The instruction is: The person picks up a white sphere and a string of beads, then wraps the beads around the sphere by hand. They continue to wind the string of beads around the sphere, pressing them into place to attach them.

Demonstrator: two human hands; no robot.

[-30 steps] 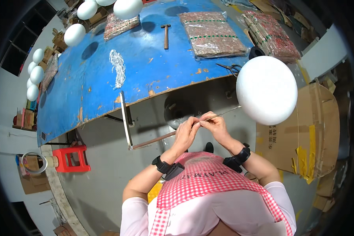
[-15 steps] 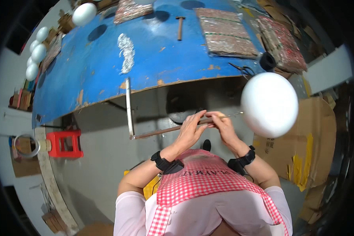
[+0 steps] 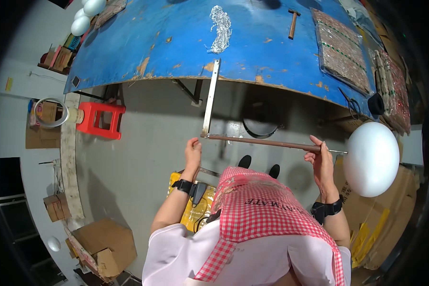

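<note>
A brown rod (image 3: 267, 142) runs sideways in front of me, its left end joined to a flat metal bar (image 3: 211, 97) that reaches out from the table edge. From its right end a thin metal wire (image 3: 337, 151) leads to a large smooth white ball (image 3: 371, 159). My right hand (image 3: 323, 167) grips the rod near that end, fingers above and below it. Raised just below the rod's left joint, my left hand (image 3: 192, 156) is open and holds nothing.
The blue table (image 3: 176, 52) bears a silvery bead bundle (image 3: 220, 29), a hammer (image 3: 293, 25), wrapped packs (image 3: 341, 50), scissors (image 3: 352, 105) and a black roll (image 3: 375, 104). A red stool (image 3: 102, 120) stands left. Cardboard (image 3: 383, 209) lies right, a yellow-taped box (image 3: 195, 207) beside me.
My hands were together at the rod's right part; the left has moved away to the joint end. The right stays near the wire end. My view has shifted, bringing more floor into sight.
</note>
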